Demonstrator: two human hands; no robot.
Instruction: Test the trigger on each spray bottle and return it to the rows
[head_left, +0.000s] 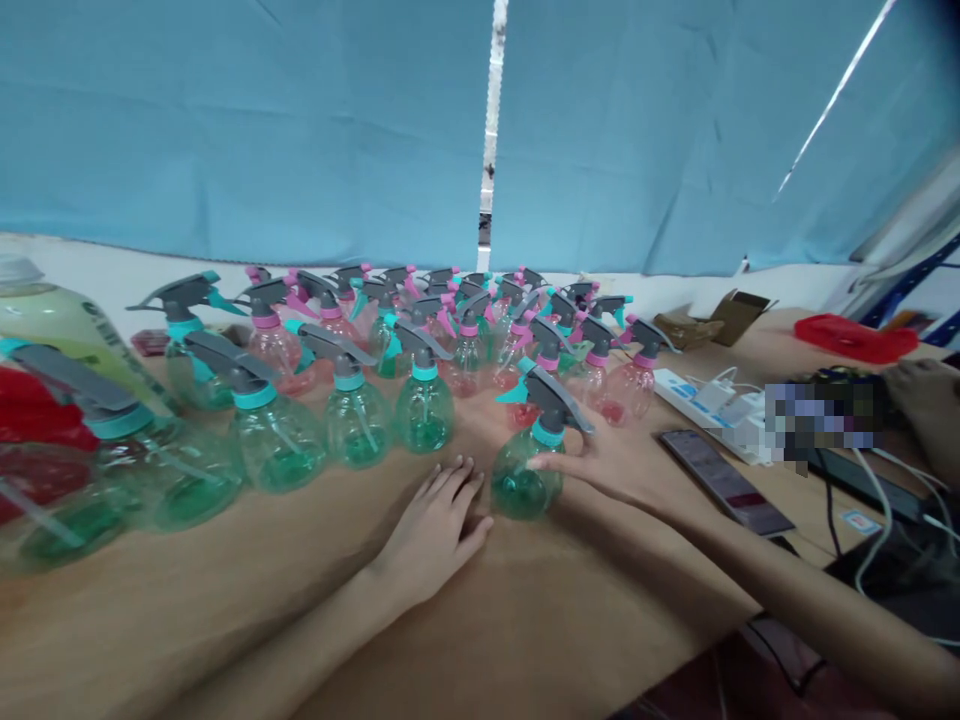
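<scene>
My right hand [604, 460] is wrapped round a green see-through spray bottle [521, 480] with a teal collar and grey trigger head, its thumb across the front of the body. That bottle stands upright on the wooden table [517, 620]; the other fingers are mostly hidden behind it. Just left of it, my left hand [439, 520] lies flat on the table with the fingers stretched out and nothing in them. Closest beyond the left hand is another green spray bottle [424, 410], in a row with several more, each with some green at the bottom.
Behind the green row stand pink spray bottles [634, 380] and more green ones. At right lie a phone [724, 480], a white power strip [705, 405] with cables and a red object [855, 336]. A large pale yellow bottle [67, 320] stands far left. Another person's hand [926, 400] shows at right.
</scene>
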